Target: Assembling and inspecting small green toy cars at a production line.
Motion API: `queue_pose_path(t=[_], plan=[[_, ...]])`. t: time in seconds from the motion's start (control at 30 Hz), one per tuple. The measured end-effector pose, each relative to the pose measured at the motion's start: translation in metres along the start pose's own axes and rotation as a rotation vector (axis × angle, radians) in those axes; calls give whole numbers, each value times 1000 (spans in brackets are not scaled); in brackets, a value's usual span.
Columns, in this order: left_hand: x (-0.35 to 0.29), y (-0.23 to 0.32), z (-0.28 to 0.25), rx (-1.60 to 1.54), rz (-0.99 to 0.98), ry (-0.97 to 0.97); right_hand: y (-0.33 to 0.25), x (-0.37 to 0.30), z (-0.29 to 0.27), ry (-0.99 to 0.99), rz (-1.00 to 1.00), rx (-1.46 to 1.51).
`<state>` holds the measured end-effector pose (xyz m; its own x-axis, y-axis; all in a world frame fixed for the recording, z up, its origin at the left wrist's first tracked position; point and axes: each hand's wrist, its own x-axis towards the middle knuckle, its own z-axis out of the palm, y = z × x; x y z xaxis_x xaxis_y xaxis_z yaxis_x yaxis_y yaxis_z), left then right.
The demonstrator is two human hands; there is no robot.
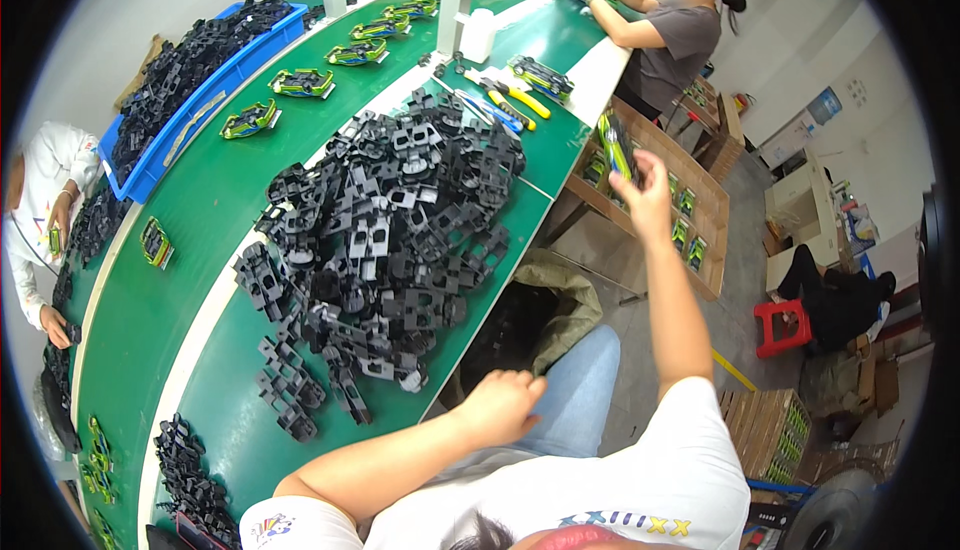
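My right hand (pixel 648 193) is raised over a wooden tray (pixel 716 268) at my right. Its fingers and thumb grip the near end of a green and black toy car (pixel 616 148). More green toy cars lie inside that tray, partly hidden by the hand and the car. My left hand (pixel 500 408) is curled closed above my lap, near the table's edge, with nothing showing in it. Closest to it on the green table (pixel 205 375) is a large heap of black plastic car parts (pixel 385 235).
Green car bodies (pixel 302 83) stand in a curved row along the table. Cutting pliers (pixel 515 96) and a white bottle (pixel 479 36) lie beyond the heap. A blue crate (pixel 215 90) holds black parts. Co-workers sit at left and far right; a red stool (pixel 782 328) stands behind.
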<state>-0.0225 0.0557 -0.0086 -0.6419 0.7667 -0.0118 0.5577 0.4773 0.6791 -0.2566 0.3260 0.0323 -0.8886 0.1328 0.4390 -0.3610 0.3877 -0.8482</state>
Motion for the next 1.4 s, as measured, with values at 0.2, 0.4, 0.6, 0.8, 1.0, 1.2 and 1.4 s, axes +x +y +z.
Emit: queue_pose_path(t=[0.2, 0.4, 0.6, 0.8, 1.0, 1.2, 1.4], plan=[[0, -7, -8, 69, -249, -273, 37, 154, 42, 17, -95, -481], [4, -21, -4, -83, -295, -309, 100, 248, 77, -13, 56, -609], [3, -25, -7, -156, -344, -296, 127, 279, 107, -160, 110, -444], [4, -23, -9, -133, -290, -268, 118, 280, 78, -105, 111, -383], [0, -13, 1, 81, -216, -229, -114, 137, 108, -419, -380, 29], [-5, -20, 13, 78, -172, -170, -309, -70, 109, -1242, -988, -114], [-2, -16, -1, 158, -200, -258, -342, -165, 103, -1222, -961, -21]])
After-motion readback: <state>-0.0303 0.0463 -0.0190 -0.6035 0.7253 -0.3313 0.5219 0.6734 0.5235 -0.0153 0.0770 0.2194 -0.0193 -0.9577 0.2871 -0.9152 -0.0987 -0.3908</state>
